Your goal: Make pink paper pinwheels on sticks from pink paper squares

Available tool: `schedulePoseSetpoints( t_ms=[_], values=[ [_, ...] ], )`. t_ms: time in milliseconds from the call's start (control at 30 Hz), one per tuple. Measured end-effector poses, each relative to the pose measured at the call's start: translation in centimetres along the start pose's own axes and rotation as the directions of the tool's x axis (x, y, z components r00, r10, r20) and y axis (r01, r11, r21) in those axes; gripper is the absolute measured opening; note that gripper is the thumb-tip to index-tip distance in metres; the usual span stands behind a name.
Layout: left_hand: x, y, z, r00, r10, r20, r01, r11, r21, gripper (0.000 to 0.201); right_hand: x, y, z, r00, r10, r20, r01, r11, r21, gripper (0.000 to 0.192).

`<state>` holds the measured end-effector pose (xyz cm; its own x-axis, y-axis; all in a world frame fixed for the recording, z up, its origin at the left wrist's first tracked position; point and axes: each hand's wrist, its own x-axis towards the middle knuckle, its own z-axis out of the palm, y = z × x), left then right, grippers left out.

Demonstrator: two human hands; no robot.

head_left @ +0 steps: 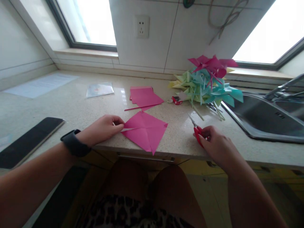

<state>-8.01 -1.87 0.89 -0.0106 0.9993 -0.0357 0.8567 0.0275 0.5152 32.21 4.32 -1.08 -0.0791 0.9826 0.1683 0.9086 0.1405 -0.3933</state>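
Pink sheet (155, 131), creased across its middle, lies flat in the head view on a speckled pale counter (177, 139), its near corner at the front edge and a slit gaping on its left side. Just beyond the sheet sit a stack of pink paper (145, 96) and a thin pink stick (134, 108). Farther behind it rises a white tiled wall (155, 53) with a socket (142, 27), a bright window (91, 22) to each side. To the right of the sheet and farther back, paper pinwheels (211, 82) are heaped in pink, blue, green and yellow; well to its right is a steel sink (270, 118). Left of the sheet, toward the wall, lies a clear packet (100, 90), and well to its left a long dark slab (28, 141).

The left hand (105, 128) comes in from the sheet's left, a black watch (76, 142) on the wrist, thumb and forefinger pinched together on the edge by the slit. To the sheet's right, the right hand (216, 142) rests low, fingers curled around the red handles of scissors (197, 133), whose blades point away toward the pinwheels.
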Motion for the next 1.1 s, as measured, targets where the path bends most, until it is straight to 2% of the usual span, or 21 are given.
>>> schedulePoseSetpoints(
  t_ms=[100,200,233,267,367,400,467,567,800,867,933,1000,1100],
  values=[
    [0.2,-0.3,0.3,0.990,0.010,-0.140,0.004,0.995,0.104,0.029,1.5,-0.3,0.2,0.998,-0.064,0.030,0.064,0.998,-0.014,0.024],
    [-0.3,0.0,0.9,0.952,0.043,-0.303,0.014,0.983,0.182,0.035,3.1,-0.9,0.8,0.986,-0.150,0.065,0.155,0.985,-0.073,0.020],
    [-0.5,0.2,1.1,0.937,0.103,-0.333,-0.031,0.977,0.212,0.032,3.5,-1.1,0.9,0.981,-0.177,0.076,0.183,0.979,-0.091,0.020],
    [-0.7,0.3,1.3,0.910,0.237,-0.340,-0.148,0.952,0.268,0.026,4.0,-1.2,1.1,0.975,-0.201,0.089,0.210,0.972,-0.106,0.018],
    [-1.3,0.5,2.0,0.770,0.606,-0.200,-0.509,0.772,0.381,0.019,5.1,-1.6,1.4,0.951,-0.267,0.155,0.287,0.950,-0.123,0.012],
    [-1.4,0.6,2.2,0.725,0.676,-0.134,-0.589,0.709,0.388,0.019,5.4,-1.7,1.4,0.942,-0.284,0.178,0.307,0.944,-0.120,0.010],
    [-1.6,0.7,2.7,0.674,0.738,-0.022,-0.678,0.630,0.379,0.021,6.1,-1.9,1.3,0.928,-0.303,0.215,0.331,0.937,-0.108,0.010],
    [-1.5,1.1,3.2,0.674,0.737,0.051,-0.699,0.614,0.366,0.024,7.1,-1.8,1.2,0.914,-0.311,0.260,0.347,0.932,-0.105,0.010],
    [-1.2,1.1,3.8,0.697,0.714,0.068,-0.681,0.630,0.373,0.031,9.3,-1.3,-0.7,0.894,-0.258,0.367,0.321,0.939,-0.123,0.014],
    [-1.1,1.0,3.8,0.697,0.714,0.070,-0.681,0.628,0.376,0.031,10.3,-1.6,-1.5,0.903,-0.230,0.363,0.294,0.947,-0.130,0.018],
    [-1.1,1.1,3.8,0.698,0.713,0.075,-0.683,0.630,0.369,0.031,11.5,-2.4,-1.8,0.939,-0.189,0.286,0.238,0.960,-0.147,0.024],
    [-1.2,1.3,3.7,0.700,0.710,0.076,-0.683,0.635,0.360,0.029,13.0,-3.5,-1.5,0.983,-0.117,0.139,0.139,0.977,-0.164,0.037],
    [-1.2,1.5,3.6,0.705,0.704,0.079,-0.682,0.644,0.348,0.029,15.2,-5.1,0.1,1.000,-0.013,-0.006,0.012,0.988,-0.157,0.064]
  ],
)
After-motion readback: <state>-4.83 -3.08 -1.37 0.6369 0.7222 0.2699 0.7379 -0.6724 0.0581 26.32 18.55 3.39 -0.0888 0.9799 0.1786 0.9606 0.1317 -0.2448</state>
